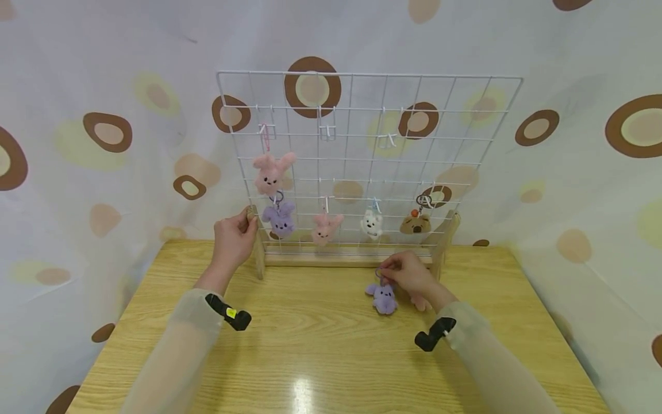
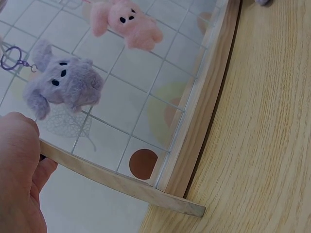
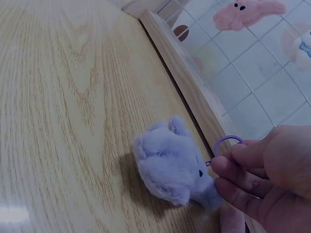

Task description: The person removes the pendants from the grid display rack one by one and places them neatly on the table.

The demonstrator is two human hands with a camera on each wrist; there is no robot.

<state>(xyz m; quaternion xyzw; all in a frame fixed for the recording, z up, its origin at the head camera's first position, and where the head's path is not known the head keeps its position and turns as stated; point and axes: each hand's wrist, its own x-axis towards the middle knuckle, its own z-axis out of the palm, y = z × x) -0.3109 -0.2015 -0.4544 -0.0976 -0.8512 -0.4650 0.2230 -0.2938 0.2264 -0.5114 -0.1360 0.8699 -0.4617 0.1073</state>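
Observation:
My right hand pinches the purple ring of a purple plush bunny keychain. The plush is at the tabletop in front of the rack's base. Partly hidden under that hand is a pink plush. At the rack's left side, my left hand grips the top of the wooden side post between thumb and fingers. Close to it hangs another purple bunny keychain, seen also as a purple plush in the left wrist view.
The white wire grid rack stands on a wooden base bar. On its hooks hang a pink bunny, a second pink bunny, a white plush and a brown bear head. Three upper hooks show, one holding the upper pink bunny.

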